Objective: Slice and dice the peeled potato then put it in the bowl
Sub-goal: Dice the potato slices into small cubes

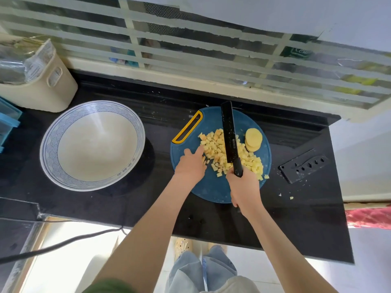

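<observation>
So, our right hand (243,187) is wrapped tight round the handle of the long black knife (229,132), blade lying across the heap of pale yellow potato cubes (220,149) on the round blue plastic cutting board (211,191). Our left hand (191,163) is flat-ish, fingers straight, nudging the heap's left side and holding nothing. Some round potato slices (253,137) sit stacked just beside the blade, uncut. Risks: a quick chop could nick those left fingers; cubes at the board's right rim may roll off w/ any push — and the wide white bowl (48,149) w/ blue-patterned rim is well apart, so a carry could spill.
</observation>
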{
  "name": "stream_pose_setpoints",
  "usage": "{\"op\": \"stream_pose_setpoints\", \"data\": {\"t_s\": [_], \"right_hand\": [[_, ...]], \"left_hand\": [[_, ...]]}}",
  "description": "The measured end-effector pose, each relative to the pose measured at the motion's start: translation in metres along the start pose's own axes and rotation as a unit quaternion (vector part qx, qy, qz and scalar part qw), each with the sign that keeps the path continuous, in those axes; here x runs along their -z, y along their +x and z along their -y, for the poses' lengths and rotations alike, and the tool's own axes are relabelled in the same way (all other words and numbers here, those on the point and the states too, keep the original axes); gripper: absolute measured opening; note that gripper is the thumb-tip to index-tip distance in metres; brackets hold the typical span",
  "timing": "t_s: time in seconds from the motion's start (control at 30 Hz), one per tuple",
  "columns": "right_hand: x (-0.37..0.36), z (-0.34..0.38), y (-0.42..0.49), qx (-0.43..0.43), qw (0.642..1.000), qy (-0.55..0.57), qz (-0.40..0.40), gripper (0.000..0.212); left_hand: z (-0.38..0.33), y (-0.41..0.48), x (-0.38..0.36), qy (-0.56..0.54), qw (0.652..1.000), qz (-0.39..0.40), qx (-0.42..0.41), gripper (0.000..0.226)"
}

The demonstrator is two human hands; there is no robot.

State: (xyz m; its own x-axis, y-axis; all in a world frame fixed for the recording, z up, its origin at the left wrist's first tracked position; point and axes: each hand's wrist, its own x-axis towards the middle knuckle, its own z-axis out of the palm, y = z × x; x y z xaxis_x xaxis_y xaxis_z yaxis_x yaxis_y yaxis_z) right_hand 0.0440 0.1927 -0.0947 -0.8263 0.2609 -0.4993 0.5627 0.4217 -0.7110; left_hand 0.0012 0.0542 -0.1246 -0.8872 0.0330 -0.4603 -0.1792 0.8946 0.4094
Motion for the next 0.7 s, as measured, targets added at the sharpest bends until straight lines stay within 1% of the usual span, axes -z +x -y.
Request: {"op": "stream_pose_setpoints", "data": {"t_s": [0.13,0.2,0.3,0.37,0.43,0.5,0.57,0.63,0.7], "right_hand": [[-0.007,-0.003,0.000,0.009,0.999,-0.027,0.030,0.014],[-0.013,-0.005,-0.001,0.025,0.997,-0.067,0.039,0.011],[-0.020,-0.011,-0.004,0.072,0.987,-0.140,0.041,0.013],[-0.023,-0.013,-0.007,0.087,0.980,-0.176,0.042,0.015],[-0.026,-0.016,-0.006,0.093,0.977,-0.186,0.042,0.017],[-0.028,-0.017,-0.005,0.088,0.977,-0.190,0.045,0.017],[-0.030,-0.016,-0.004,0.082,0.975,-0.199,0.053,0.016],[-0.034,-0.015,-0.004,0.078,0.973,-0.209,0.059,0.015],[-0.036,-0.014,-0.005,0.077,0.970,-0.223,0.061,0.015]], "left_hand": [[0.014,0.000,0.005,0.072,0.996,-0.019,-0.039,0.031],[0.020,0.002,0.006,0.097,0.993,-0.030,-0.064,0.029],[0.030,0.006,0.007,0.115,0.986,-0.044,-0.113,0.030],[0.036,0.008,0.007,0.109,0.981,-0.036,-0.153,0.034],[0.042,0.008,0.009,0.059,0.984,-0.029,-0.168,0.042],[0.048,0.004,0.011,-0.020,0.988,-0.031,-0.150,0.053],[0.054,0.000,0.010,-0.086,0.987,-0.047,-0.124,0.057],[0.059,-0.005,0.008,-0.123,0.985,-0.058,-0.105,0.051],[0.062,-0.009,0.003,-0.134,0.984,-0.067,-0.100,0.042]]}}
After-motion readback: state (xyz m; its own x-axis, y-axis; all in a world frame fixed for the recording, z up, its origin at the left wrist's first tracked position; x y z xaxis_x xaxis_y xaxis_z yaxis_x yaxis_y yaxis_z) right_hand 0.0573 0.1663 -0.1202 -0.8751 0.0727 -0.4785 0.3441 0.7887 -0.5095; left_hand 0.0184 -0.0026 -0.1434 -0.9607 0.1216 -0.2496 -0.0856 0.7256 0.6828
